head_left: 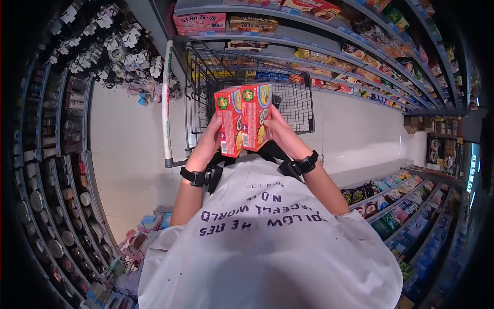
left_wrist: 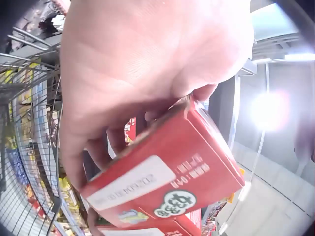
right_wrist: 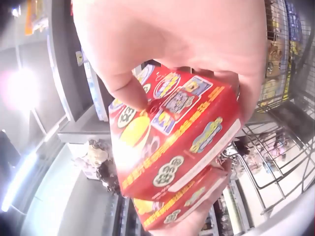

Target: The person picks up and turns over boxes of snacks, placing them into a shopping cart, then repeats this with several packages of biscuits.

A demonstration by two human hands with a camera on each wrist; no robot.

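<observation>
- Shelves [head_left: 329, 38] stocked with packets along both sides of the aisle.
- Wire shopping cart [head_left: 296, 100] just ahead, beyond the hands.
- Two red boxes, left box [head_left: 228, 121] and right box [head_left: 256, 117], held upright side by side, touching, above the cart's near edge.
- Left hand [head_left: 208, 141] gripping the left box, fingers curled round it.
- Right hand [head_left: 280, 131] gripping the right box, thumb pressed on its front.

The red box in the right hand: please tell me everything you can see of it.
The red cardboard snack box stands upright above the wire shopping cart. Its printing shows a green round logo, yellow pictures and a barcode panel. The right hand grips it, thumb on its printed face. Its side touches a second red box, held by the left hand.
</observation>
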